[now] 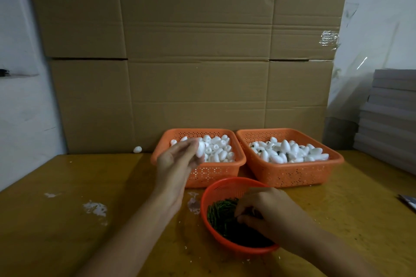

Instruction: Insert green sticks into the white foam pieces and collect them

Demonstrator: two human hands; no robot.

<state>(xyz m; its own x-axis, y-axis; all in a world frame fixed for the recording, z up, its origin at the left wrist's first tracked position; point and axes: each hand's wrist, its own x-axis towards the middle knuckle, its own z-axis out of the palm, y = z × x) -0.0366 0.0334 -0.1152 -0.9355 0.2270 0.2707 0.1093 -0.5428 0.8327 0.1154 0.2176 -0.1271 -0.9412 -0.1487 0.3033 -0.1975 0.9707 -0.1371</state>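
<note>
My left hand (177, 159) is raised over the near left corner of the left orange basket (216, 172) and holds a white egg-shaped foam piece (200, 149) in its fingertips. That basket is full of plain white foam pieces. My right hand (265, 211) reaches into the round orange bowl (225, 186), fingers curled down among the green sticks (221, 211); whether it pinches one is hidden. The right orange basket (292, 173) holds foam pieces, some showing dark green stick ends.
A large cardboard sheet (191, 51) stands behind the baskets. One loose foam piece (137, 149) lies at the table's back left. White crumbs (95, 208) dot the yellow table (67, 220). Grey boards (391, 114) are stacked at the right.
</note>
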